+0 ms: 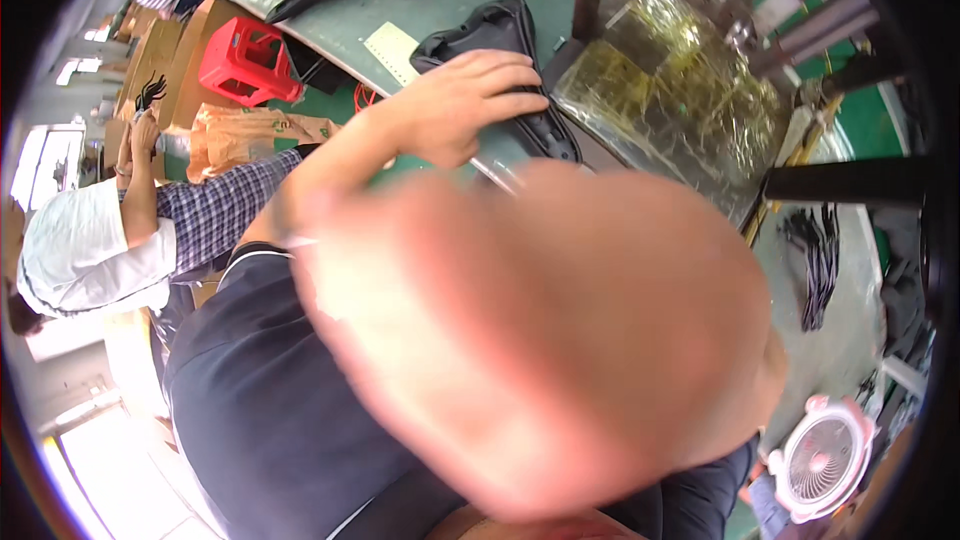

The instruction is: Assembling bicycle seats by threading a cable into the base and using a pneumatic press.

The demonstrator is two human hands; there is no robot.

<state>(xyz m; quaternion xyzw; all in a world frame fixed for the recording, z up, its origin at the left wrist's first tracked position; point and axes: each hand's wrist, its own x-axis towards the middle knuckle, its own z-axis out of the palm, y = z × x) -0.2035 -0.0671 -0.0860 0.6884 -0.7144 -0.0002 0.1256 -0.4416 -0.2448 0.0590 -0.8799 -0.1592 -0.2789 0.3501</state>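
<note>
Black moulded piece lies just left of the film-covered plate. My left hand is on it, palm down, fingers stretched across, not clenched. For steadying it, I'd say light, flat pressure, fingertips clear of the plate's edge. Left forearm reaches in from farther left of the plate. My right hand, raised near the lens, nearer me than the plate, is blurred; can't tell its grip.

Left windows blown out; plastic film glaring; 1 of hands blurred; edges bent, dark.
</note>
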